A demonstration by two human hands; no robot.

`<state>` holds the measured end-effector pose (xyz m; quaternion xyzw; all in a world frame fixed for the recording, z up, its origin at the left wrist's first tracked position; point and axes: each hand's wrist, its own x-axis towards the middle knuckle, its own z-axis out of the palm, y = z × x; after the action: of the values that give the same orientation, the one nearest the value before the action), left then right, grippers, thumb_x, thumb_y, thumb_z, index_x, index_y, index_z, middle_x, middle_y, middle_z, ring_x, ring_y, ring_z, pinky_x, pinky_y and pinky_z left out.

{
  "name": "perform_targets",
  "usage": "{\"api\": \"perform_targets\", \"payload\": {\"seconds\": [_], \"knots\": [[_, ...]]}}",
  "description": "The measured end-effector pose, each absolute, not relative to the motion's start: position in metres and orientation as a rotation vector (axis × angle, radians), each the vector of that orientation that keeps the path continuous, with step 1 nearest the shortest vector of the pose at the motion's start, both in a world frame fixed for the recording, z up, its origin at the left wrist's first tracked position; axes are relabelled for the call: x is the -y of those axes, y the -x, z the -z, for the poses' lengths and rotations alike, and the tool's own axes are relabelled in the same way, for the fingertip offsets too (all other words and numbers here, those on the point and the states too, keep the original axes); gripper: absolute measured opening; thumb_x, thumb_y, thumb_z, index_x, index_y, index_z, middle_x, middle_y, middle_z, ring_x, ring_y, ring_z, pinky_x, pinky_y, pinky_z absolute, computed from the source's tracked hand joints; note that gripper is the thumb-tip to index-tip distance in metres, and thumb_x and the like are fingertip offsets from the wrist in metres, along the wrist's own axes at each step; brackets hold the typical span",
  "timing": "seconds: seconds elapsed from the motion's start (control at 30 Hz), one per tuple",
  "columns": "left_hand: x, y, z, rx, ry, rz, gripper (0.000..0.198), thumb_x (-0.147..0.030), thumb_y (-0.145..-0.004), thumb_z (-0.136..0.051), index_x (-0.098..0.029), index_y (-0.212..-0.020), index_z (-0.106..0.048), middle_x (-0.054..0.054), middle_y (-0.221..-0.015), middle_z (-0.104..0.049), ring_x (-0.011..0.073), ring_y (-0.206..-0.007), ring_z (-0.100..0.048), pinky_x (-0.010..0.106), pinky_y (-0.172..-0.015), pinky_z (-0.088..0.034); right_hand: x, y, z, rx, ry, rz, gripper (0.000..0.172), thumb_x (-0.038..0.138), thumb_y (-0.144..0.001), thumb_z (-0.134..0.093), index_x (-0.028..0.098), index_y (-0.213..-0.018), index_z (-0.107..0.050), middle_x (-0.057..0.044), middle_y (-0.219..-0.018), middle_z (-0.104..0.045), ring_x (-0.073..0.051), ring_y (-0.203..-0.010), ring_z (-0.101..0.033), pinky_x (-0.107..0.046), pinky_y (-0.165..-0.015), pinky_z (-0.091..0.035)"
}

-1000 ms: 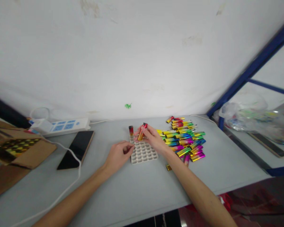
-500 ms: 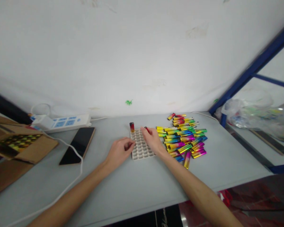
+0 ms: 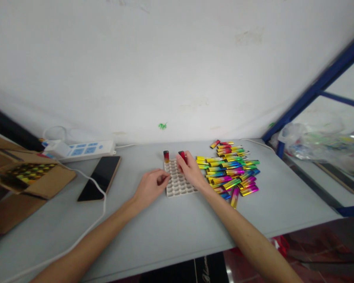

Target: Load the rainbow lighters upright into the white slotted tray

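Here, right grip (image 3: 190,169) pinching red, black-topped lighter (image 3: 181,154) at pale pocketed tray (image 3: 178,187); left grip (image 3: 151,185) pressed together.

black phone (image 3: 103,175) near white power strip (image 3: 91,150)

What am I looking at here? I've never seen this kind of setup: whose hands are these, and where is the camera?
There is no machine: one person works with a bare left hand and right hand. The camera is worn on their head, looking forward and down. The right hand holds a red lighter-like piece over a pale holed tray; the left is at the tray's left edge, its grip unclear. On the grey table, a shiny, colourful pile lies to the right, a dark phone-like slab to the left.
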<state>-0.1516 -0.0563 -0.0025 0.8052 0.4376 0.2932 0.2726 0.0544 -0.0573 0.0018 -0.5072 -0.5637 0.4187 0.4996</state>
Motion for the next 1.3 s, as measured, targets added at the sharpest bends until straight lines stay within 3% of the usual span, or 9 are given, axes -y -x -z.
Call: {"api": "perform_targets", "payload": {"seconds": [0.1,0.17,0.3,0.57,0.7,0.83,0.97,1.17,1.3], "knots": [[0.056,0.151,0.003,-1.176,-2.164,-0.792,0.025,-0.036,-0.099,-0.066,-0.021,-0.09,-0.083,0.0,-0.072,-0.072,0.0174,-0.064,-0.06,0.03,-0.068,-0.047,0.058,-0.062,-0.01,1.471,1.221,-0.746,0.044,0.071,-0.105,-0.062,0.029,-0.093,-0.062,-0.004,-0.091,-0.065,-0.025,-0.092,-0.062,-0.037,-0.085,-0.051],[0.057,0.15,0.003,-1.178,-2.161,-0.794,0.025,-0.035,-0.099,-0.065,-0.021,-0.09,-0.083,0.001,-0.073,-0.073,0.0176,-0.064,-0.061,0.03,-0.068,-0.047,0.058,-0.068,-0.018,1.564,1.261,-0.583,0.046,0.068,-0.104,-0.066,0.027,-0.084,-0.062,-0.005,-0.088,-0.065,-0.026,-0.093,-0.061,-0.038,-0.088,-0.05],[0.057,0.15,0.003,-1.185,-2.159,-0.792,0.021,-0.03,-0.097,-0.067,-0.02,-0.09,-0.083,0.001,-0.074,-0.074,0.0179,-0.066,-0.062,0.03,-0.07,-0.047,0.055,-0.071,-0.027,1.688,1.344,-0.559,0.051,0.064,-0.109,-0.062,0.027,-0.075,-0.056,0.001,-0.069,-0.059,-0.02,-0.068,-0.053,-0.034,-0.072,-0.04],[0.056,0.15,0.004,-1.195,-2.161,-0.781,0.018,-0.027,-0.097,-0.068,-0.021,-0.088,-0.083,0.002,-0.076,-0.076,0.0186,-0.068,-0.064,0.031,-0.071,-0.049,0.029,-0.052,-0.015,1.909,1.454,-0.527,0.024,0.038,-0.114,-0.069,0.025,-0.095,-0.063,-0.006,-0.09,-0.076,-0.023,-0.082,-0.069,-0.031,-0.077,-0.043],[0.056,0.15,0.006,-1.199,-2.149,-0.776,0.017,-0.028,-0.096,-0.069,-0.021,-0.091,-0.084,0.002,-0.078,-0.078,0.0189,-0.068,-0.064,0.031,-0.073,-0.052,0.031,-0.047,-0.017,2.087,1.539,-0.467,0.013,0.035,-0.117,-0.066,0.023,-0.112,-0.067,-0.012,-0.107,-0.081,-0.026,-0.093,-0.075,-0.032,-0.081,-0.048],[0.055,0.151,0.007,-1.193,-2.144,-0.769,0.018,-0.03,-0.097,-0.069,-0.021,-0.091,-0.084,0.002,-0.076,-0.077,0.0188,-0.066,-0.063,0.031,-0.073,-0.053,0.041,-0.038,-0.028,2.2,1.689,-0.322,0.026,0.039,-0.122,-0.055,0.019,-0.133,-0.067,-0.019,-0.122,-0.079,-0.03,-0.107,-0.077,-0.036,-0.086,-0.054],[0.054,0.152,0.005,-1.184,-2.152,-0.776,0.021,-0.032,-0.097,-0.067,-0.021,-0.09,-0.084,0.002,-0.075,-0.076,0.0187,-0.065,-0.062,0.031,-0.07,-0.05,0.049,-0.03,-0.03,2.315,1.773,-0.182,0.038,0.04,-0.124,-0.046,0.014,-0.132,-0.072,-0.023,-0.127,-0.077,-0.034,-0.118,-0.075,-0.042,-0.099,-0.055],[0.051,0.153,0.003,-1.168,-2.155,-0.805,0.028,-0.042,-0.096,-0.065,-0.023,-0.088,-0.084,0.0,-0.069,-0.073,0.0189,-0.062,-0.061,0.03,-0.065,-0.047,0.049,-0.057,-0.019,2.225,1.607,-0.189,0.033,0.047,-0.12,-0.059,0.018,-0.124,-0.075,-0.015,-0.119,-0.078,-0.027,-0.111,-0.074,-0.037,-0.099,-0.054],[0.05,0.153,0.003,-1.164,-2.145,-0.821,0.033,-0.048,-0.095,-0.064,-0.024,-0.086,-0.085,0.001,-0.068,-0.074,0.0195,-0.061,-0.061,0.03,-0.063,-0.046,0.037,-0.137,-0.03,2.009,1.684,-0.161,0.014,0.028,-0.114,-0.067,0.02,-0.114,-0.079,-0.008,-0.104,-0.081,-0.023,-0.096,-0.074,-0.034,-0.094,-0.054]]}}
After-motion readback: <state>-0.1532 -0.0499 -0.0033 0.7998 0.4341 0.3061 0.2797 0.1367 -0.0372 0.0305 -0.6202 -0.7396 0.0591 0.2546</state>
